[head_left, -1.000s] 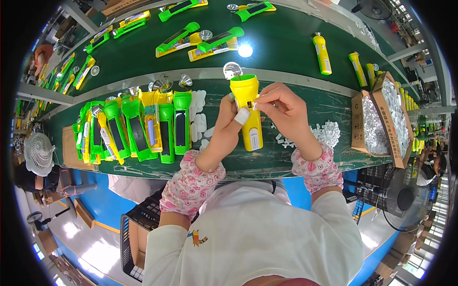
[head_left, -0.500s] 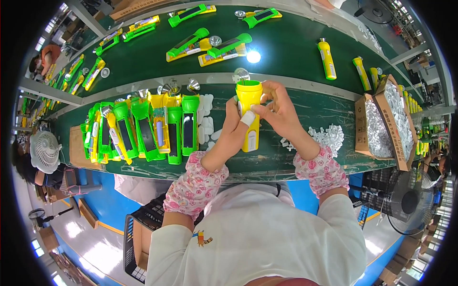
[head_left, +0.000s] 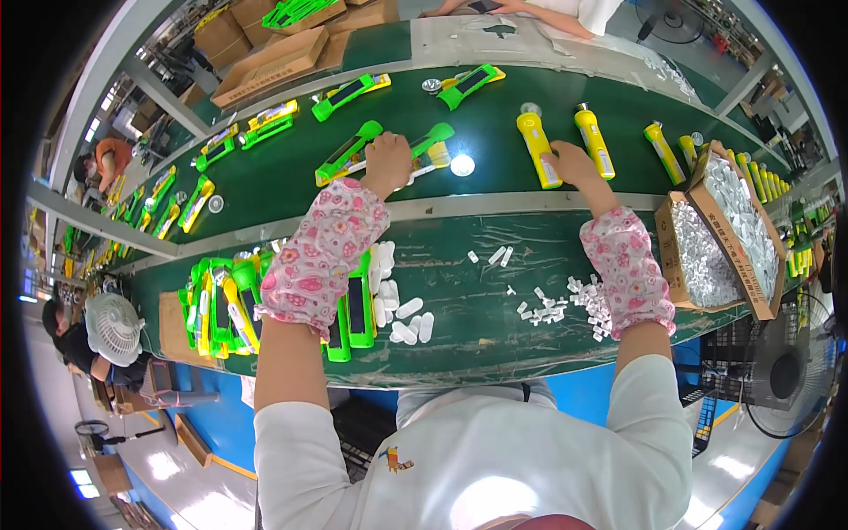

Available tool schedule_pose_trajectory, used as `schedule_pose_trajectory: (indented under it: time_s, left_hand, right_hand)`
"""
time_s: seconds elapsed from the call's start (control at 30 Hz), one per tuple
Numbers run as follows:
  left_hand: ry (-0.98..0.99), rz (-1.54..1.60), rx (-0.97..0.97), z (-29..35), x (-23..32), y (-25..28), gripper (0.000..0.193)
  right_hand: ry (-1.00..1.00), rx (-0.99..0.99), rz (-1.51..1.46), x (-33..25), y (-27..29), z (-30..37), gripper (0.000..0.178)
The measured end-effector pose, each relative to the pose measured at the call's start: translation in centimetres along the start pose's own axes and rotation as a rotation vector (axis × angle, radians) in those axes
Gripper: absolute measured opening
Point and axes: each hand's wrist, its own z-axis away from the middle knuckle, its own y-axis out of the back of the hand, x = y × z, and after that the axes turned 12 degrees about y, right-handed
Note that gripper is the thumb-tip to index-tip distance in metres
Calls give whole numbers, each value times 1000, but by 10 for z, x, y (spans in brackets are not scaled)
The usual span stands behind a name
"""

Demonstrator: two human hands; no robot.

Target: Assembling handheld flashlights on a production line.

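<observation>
My left hand (head_left: 389,165) reaches onto the dark green belt, fingers curled over the near end of an opened green-and-yellow flashlight (head_left: 435,141); its fingertips are partly hidden. Beside it, to the left, lies another such flashlight (head_left: 350,152). My right hand (head_left: 573,165) has its fingers closed at the lower end of a yellow flashlight (head_left: 533,144) lying on the belt. A second yellow flashlight (head_left: 595,141) lies just right of it. A shiny round reflector (head_left: 462,165) sits on the belt between my hands.
On the near bench, several green-and-yellow flashlights (head_left: 231,305) are stacked left, partly behind my left sleeve. White oval pieces (head_left: 408,329) and small white parts (head_left: 590,305) lie nearer the middle. Cardboard boxes (head_left: 702,256) of silvery and white pieces stand right. Another person's arms (head_left: 548,18) show across the belt.
Both hands have moved from the bench to the belt. The yellow flashlight they held upright now lies on the belt at my right hand; my left hand has gone to an opened flashlight. The view has shifted.
</observation>
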Motion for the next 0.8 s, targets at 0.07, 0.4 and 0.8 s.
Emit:
schedule_pose_trajectory:
  time_s: [0.07,0.4,0.8]
  left_hand:
    - [-21,-26,-214,-7,11,15,53]
    - [75,503,-363,9,-13,26,77]
    - [345,1285,-625,126,-41,142,43]
  right_hand:
    - [78,166,917,-18,-4,8,47]
    - [628,126,503,-66,-102,-33,35]
    - [856,133,152,-105,-87,34,58]
